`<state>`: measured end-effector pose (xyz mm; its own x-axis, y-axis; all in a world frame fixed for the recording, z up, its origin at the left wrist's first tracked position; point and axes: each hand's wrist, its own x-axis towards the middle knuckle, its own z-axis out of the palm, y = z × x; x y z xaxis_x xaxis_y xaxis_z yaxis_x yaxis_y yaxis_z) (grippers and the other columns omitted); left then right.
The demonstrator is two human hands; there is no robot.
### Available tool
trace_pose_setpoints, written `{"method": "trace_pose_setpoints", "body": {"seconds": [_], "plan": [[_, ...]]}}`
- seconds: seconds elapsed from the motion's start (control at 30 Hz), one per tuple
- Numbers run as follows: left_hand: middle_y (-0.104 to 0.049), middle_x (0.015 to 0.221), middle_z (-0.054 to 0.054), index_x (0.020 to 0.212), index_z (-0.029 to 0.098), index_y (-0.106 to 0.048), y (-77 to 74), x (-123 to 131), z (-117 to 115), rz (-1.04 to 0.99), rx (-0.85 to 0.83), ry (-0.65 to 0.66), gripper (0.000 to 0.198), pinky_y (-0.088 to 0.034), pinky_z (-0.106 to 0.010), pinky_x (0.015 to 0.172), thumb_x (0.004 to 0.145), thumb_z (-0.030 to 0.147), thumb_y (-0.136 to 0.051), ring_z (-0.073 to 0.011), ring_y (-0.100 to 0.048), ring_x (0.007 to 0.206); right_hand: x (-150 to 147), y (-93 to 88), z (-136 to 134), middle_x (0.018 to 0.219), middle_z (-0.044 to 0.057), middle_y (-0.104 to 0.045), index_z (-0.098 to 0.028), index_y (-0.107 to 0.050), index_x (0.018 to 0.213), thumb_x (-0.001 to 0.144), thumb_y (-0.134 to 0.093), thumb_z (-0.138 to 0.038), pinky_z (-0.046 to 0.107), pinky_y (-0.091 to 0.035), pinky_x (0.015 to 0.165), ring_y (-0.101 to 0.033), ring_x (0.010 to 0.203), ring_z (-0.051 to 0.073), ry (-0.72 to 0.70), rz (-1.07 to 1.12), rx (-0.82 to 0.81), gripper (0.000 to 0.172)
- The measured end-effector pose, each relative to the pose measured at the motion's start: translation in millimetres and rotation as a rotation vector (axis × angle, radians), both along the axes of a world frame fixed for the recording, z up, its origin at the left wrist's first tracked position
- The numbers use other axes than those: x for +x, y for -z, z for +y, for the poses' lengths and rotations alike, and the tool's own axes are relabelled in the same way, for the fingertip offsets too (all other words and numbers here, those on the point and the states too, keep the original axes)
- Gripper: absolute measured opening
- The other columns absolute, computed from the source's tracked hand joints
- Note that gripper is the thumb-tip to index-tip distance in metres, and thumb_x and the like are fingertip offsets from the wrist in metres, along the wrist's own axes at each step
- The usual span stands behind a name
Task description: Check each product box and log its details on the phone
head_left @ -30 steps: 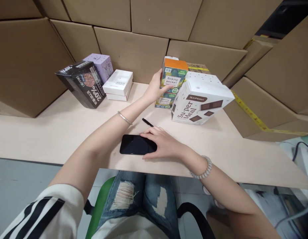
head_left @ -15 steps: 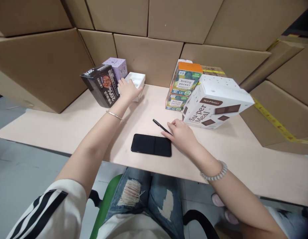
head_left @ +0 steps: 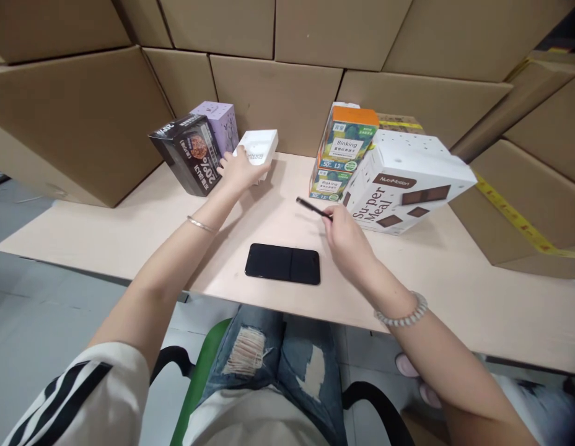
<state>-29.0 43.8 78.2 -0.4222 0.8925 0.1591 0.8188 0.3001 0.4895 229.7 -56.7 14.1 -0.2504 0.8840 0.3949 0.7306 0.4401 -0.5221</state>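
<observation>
Moved: right hand [head_left: 346,238] lifted the pen [head_left: 314,209] off the table [head_left: 129,229], fingers pinching it.
Left hand [head_left: 238,168]: gripped white box [head_left: 258,147], upper centre-left.

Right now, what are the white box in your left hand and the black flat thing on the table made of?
The white box in the left hand looks like matte cardboard: crisp folded edges, no shine. The black flat thing looks like a phone with a glossy, probably glass, face: it shows faint reflections.
</observation>
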Motion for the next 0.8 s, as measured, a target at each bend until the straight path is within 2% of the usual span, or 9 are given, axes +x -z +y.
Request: {"method": "trace_pose_setpoints", "body": {"seconds": [0.07,0.17,0.27,0.37,0.43,0.5,0.6,0.7,0.8], "plan": [[-0.048,0.163,-0.018,0.156,0.028,-0.047,4.4,-1,-19,-0.02,0.161,0.079,0.088,-0.033,-0.061,0.131,0.077,0.051,-0.078,-0.0472,-0.042,0.155,1,-2.4,2,0.116,0.015,-0.072,-0.021,-0.058,0.117,0.1,-0.049,-0.031,0.045,-0.054,0.098,-0.068,0.108,0.027,0.022,0.282,0.019,0.022],[-0.037,0.171,-0.012,0.154,0.035,-0.047,12.0,-7,-52,-0.017,0.458,0.257,0.096,-0.024,-0.066,0.135,0.069,0.053,-0.088,-0.0492,-0.032,0.16,0,-14.2,0,0.088,0.001,-0.067,-0.026,-0.058,0.12,0.087,-0.067,-0.04,0.038,-0.055,0.081,-0.065,0.083,0.021,0.014,0.631,-0.068,0.036],[-0.03,0.177,-0.006,0.154,0.038,-0.046,15.0,-13,-78,0.009,0.667,0.473,0.102,-0.019,-0.065,0.138,0.066,0.066,-0.09,-0.0475,-0.018,0.167,1,-31.4,-4,0.07,-0.005,-0.056,-0.028,-0.064,0.115,0.081,-0.072,-0.059,0.033,-0.039,0.057,-0.042,0.055,0.014,-0.025,0.832,-0.21,0.047],[-0.035,0.175,-0.002,0.142,0.04,-0.058,12.5,-14,-92,0.028,0.642,0.685,0.094,-0.015,-0.067,0.138,0.062,0.078,-0.088,-0.0488,-0.015,0.168,3,-46.2,-8,0.063,-0.007,-0.048,-0.029,-0.062,0.095,0.082,-0.057,-0.082,0.034,-0.021,0.048,-0.018,0.046,0.01,-0.054,0.967,-0.228,0.055],[-0.042,0.171,-0.001,0.131,0.04,-0.067,10.0,-12,-94,0.014,0.554,0.78,0.085,-0.014,-0.07,0.137,0.06,0.083,-0.086,-0.0501,-0.02,0.167,6,-52.2,-9,0.055,-0.009,-0.033,-0.031,-0.056,0.083,0.076,-0.054,-0.091,0.034,-0.016,0.045,-0.011,0.043,0.009,-0.069,1.055,-0.2,0.061],[-0.048,0.167,0.0,0.122,0.039,-0.072,8.5,-12,-92,-0.006,0.484,0.848,0.078,-0.016,-0.072,0.136,0.06,0.084,-0.084,-0.0506,-0.026,0.166,10,-54.3,-10,0.051,-0.011,-0.023,-0.032,-0.059,0.083,0.07,-0.058,-0.095,0.033,-0.012,0.041,-0.01,0.04,0.01,-0.082,1.128,-0.191,0.065],[-0.058,0.158,-0.002,0.116,0.037,-0.075,8.6,-20,-85,-0.044,0.434,0.902,0.07,-0.022,-0.074,0.132,0.066,0.086,-0.077,-0.051,-0.037,0.161,16,-49.6,-8,0.053,-0.008,-0.032,-0.03,-0.071,0.098,0.068,-0.062,-0.096,0.031,-0.013,0.036,-0.016,0.04,0.01,-0.102,1.169,-0.187,0.072],[-0.063,0.148,-0.004,0.117,0.035,-0.075,9.1,-37,-79,-0.032,0.447,0.873,0.077,-0.025,-0.076,0.127,0.068,0.094,-0.064,-0.0512,-0.049,0.153,21,-37.6,-1,0.064,0.0,-0.057,-0.027,-0.075,0.096,0.065,-0.079,-0.082,0.031,-0.033,0.04,-0.046,0.05,0.014,-0.061,1.109,-0.191,0.062],[-0.058,0.153,-0.005,0.132,0.037,-0.067,10.1,-50,-73,0.163,0.753,0.916,0.093,-0.029,-0.071,0.129,0.061,0.097,-0.068,-0.0481,-0.053,0.149,20,-25.9,5,0.089,0.007,-0.076,-0.027,-0.074,0.09,0.058,-0.093,-0.068,0.042,-0.057,0.064,-0.071,0.083,0.028,-0.07,0.984,-0.239,0.055]]}}
